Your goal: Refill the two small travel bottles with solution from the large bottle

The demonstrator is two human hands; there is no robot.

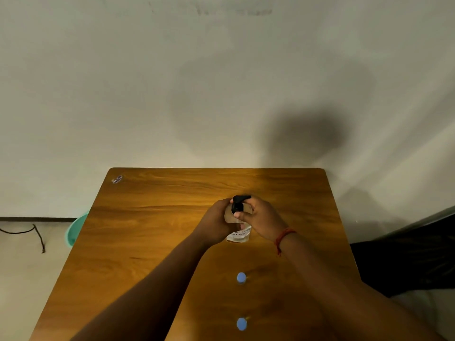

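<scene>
Head view. Wood-grain table against a pale wall, on which soft shadows fall; a small sticker marks the table's far-left corner. At the left edge a green tub shows partly behind the table, with a dark cord on the floor beside it.

Large bottle: clear body with a white printed label, standing upright near the table's centre and topped by a black pump whose spout points right. Its fill level cannot be told, since the hands cover most of the body.

Left hand: fingers curled round the bottle's left side, gripping the body below the pump. Right hand: fingers and thumb closed round the pump's collar at the neck, the pump head rising just above them. A red thread circles the right wrist. Only the lower label and base of the bottle show between the two hands.

Two small bottles, seen from above as round blue caps: the far cap sits on the table between the forearms, nearer the person than the large bottle; the near cap lies closer still, in line with the first. Both caps are on, apart from each other and from either hand. What they hold cannot be told.
</scene>
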